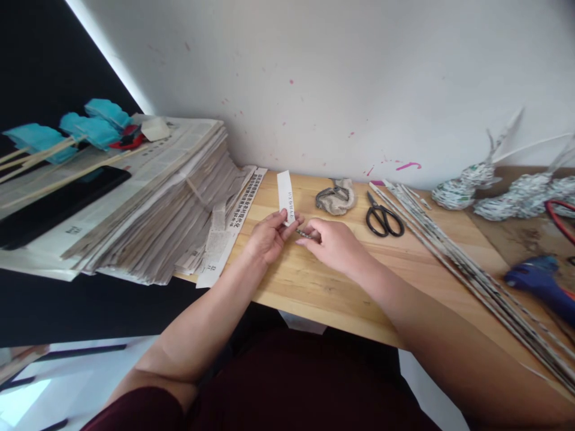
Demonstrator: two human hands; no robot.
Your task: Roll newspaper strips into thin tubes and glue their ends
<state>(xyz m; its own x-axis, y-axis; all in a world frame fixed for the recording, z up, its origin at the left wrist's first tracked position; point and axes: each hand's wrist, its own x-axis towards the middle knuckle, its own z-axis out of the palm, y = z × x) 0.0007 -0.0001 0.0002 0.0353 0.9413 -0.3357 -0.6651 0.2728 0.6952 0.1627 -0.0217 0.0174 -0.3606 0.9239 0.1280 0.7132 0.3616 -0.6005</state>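
Over the wooden table my left hand (268,237) pinches the lower end of a white paper strip (286,193) printed with dark characters. The strip stands up from the fingers, tilted slightly left. Close beside it, my right hand (331,242) is closed on a thin rolled paper stick (304,234), whose patterned tip points toward the left fingers. Most of the stick is hidden by the hand. Just beyond the hands lies a crumpled greyish-beige cloth (336,197). Black-handled scissors (383,216) rest to its right.
A tall newspaper stack (179,197) stands at left, with a black phone-like object (67,200) and turquoise paper pieces (94,129) on top. Long paper rods (453,260) lie at right, near a blue glue gun (541,284) and woven paper shapes (458,187). A wall (323,90) closes the back.
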